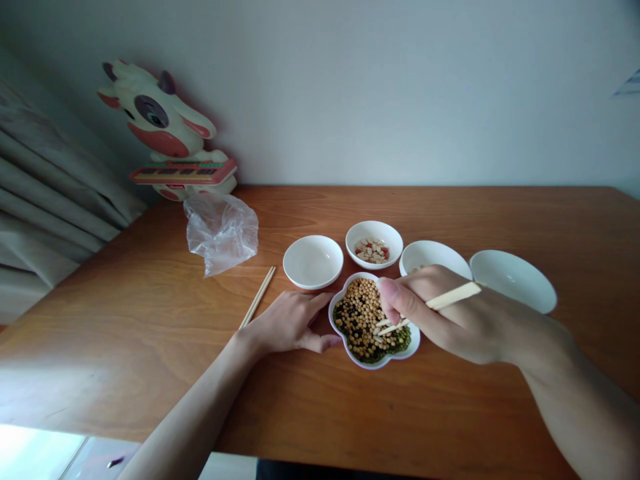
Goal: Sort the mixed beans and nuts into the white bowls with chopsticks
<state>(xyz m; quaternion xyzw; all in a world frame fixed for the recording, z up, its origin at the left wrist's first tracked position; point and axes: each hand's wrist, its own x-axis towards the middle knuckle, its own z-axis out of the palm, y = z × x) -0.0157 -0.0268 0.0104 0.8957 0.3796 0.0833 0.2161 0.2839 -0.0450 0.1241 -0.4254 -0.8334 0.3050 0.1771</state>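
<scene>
A white flower-shaped dish [373, 366] holds yellow soybeans [361, 297], green mung beans [401, 343] and small dark beans mixed together. My left hand [287, 323] rests on the table at the dish's left side, thumb and index finger spread against its rim. Above the dish's right side, my right hand [440, 310] is closed around a pair of pale wooden chopsticks [455, 295]. Their tips reach down among the beans, near a pale, longer piece; whether they pinch it I cannot tell. My right hand partly hides the dish's right edge and the bowl behind it.
Behind the dish stand white bowls: a left one [313, 285], one with peanuts [373, 252] inside, a partly hidden one [435, 250] with a few pale bits, and a right one [520, 277]. Spare chopsticks [259, 297], a plastic bag [223, 233] and a cow-shaped toy keyboard [183, 173] lie left.
</scene>
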